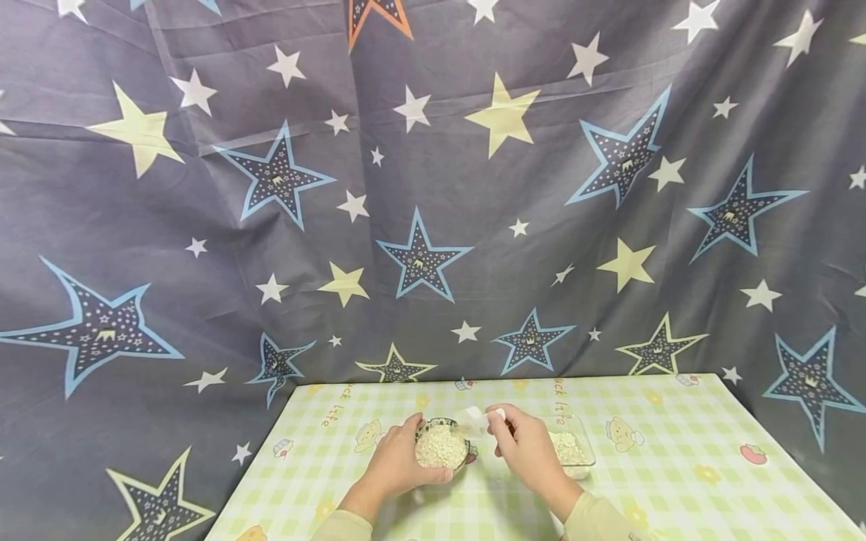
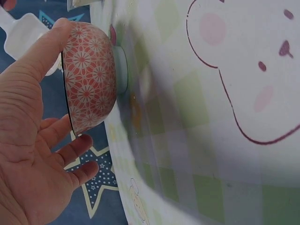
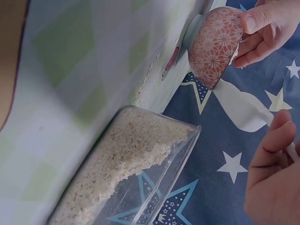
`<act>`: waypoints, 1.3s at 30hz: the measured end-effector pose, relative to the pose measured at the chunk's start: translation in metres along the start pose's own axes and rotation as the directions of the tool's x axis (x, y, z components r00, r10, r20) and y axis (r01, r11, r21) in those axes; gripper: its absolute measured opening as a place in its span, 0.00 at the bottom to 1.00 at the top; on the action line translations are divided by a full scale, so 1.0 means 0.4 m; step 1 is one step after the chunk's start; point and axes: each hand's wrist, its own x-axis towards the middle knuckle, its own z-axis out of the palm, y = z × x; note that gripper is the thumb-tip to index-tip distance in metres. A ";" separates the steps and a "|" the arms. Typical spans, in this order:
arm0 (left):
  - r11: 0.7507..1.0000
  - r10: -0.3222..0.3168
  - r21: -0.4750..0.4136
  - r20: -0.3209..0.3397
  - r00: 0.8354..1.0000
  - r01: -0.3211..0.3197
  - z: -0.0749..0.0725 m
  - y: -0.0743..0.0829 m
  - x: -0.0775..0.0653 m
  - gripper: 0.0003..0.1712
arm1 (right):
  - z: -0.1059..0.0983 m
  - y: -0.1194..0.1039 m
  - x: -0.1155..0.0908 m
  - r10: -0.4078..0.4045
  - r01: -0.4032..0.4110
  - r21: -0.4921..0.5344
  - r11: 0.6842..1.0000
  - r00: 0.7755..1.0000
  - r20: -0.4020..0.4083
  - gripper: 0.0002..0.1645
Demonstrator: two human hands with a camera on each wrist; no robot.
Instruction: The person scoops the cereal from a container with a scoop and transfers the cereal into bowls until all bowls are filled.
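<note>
A bowl (image 2: 91, 75) with a red-and-white flower pattern and a pale foot sits at the tablecloth, filled with oat flakes (image 1: 441, 447). My left hand (image 1: 402, 462) holds it by the rim from the left side, thumb on the near edge and fingers around the far side. My right hand (image 1: 528, 451) grips the thin handle of a white scoop (image 3: 241, 108), whose head overlaps the bowl's right rim in the head view. Beneath and right of that hand stands a clear rectangular container (image 3: 187, 145), partly filled with oat flakes (image 3: 131, 145).
The table (image 1: 676, 488) wears a green-and-white checked cloth with cartoon prints. A few loose flakes (image 3: 143, 86) lie on it between bowl and container. Behind the table's far edge hangs a dark curtain (image 1: 446, 330) with stars.
</note>
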 end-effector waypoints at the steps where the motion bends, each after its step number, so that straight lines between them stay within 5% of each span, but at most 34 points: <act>1: 1.000 -0.001 0.001 0.000 1.000 0.001 0.001 0.000 0.000 0.73 | 0.000 0.001 -0.002 -0.026 0.026 -0.014 1.000 1.000 0.003 0.11; 8: 1.000 0.008 0.005 -0.007 1.000 -0.008 0.005 -0.004 -0.002 0.72 | -0.001 0.011 -0.024 -0.248 0.249 -0.168 0.954 0.968 0.023 0.10; 12: 1.000 0.011 0.003 -0.005 1.000 -0.011 0.003 -0.003 -0.003 0.72 | -0.003 0.016 -0.033 -0.303 0.309 -0.203 0.929 0.951 0.059 0.10; 18: 1.000 0.010 0.007 -0.006 1.000 -0.010 0.003 -0.002 -0.003 0.72 | -0.010 0.002 -0.034 -0.222 0.233 -0.065 0.970 0.965 0.136 0.13; 26: 1.000 0.010 0.014 -0.012 1.000 -0.010 0.005 -0.001 -0.002 0.73 | -0.013 -0.010 -0.033 -0.195 0.204 -0.059 0.977 0.972 0.131 0.13; 31: 1.000 0.002 0.002 -0.011 1.000 -0.002 0.002 0.001 -0.002 0.73 | -0.022 -0.016 -0.024 0.019 -0.028 0.095 0.995 0.995 0.097 0.13; 33: 1.000 0.002 -0.004 -0.008 1.000 -0.002 0.001 0.002 -0.002 0.73 | -0.032 -0.017 -0.014 0.170 -0.185 0.241 0.953 0.982 0.082 0.14; 35: 1.000 0.002 -0.009 -0.004 1.000 -0.002 0.000 0.002 -0.002 0.73 | -0.048 -0.017 -0.003 0.311 -0.314 0.374 0.872 0.948 0.071 0.18; 37: 1.000 0.000 -0.012 0.002 1.000 0.000 0.000 0.002 -0.003 0.73 | -0.071 -0.012 0.007 0.424 -0.407 0.469 0.784 0.903 0.073 0.21; 39: 1.000 -0.002 -0.012 0.008 1.000 0.002 0.000 0.001 -0.003 0.72 | -0.098 0.001 0.013 0.490 -0.457 0.511 0.728 0.868 0.079 0.23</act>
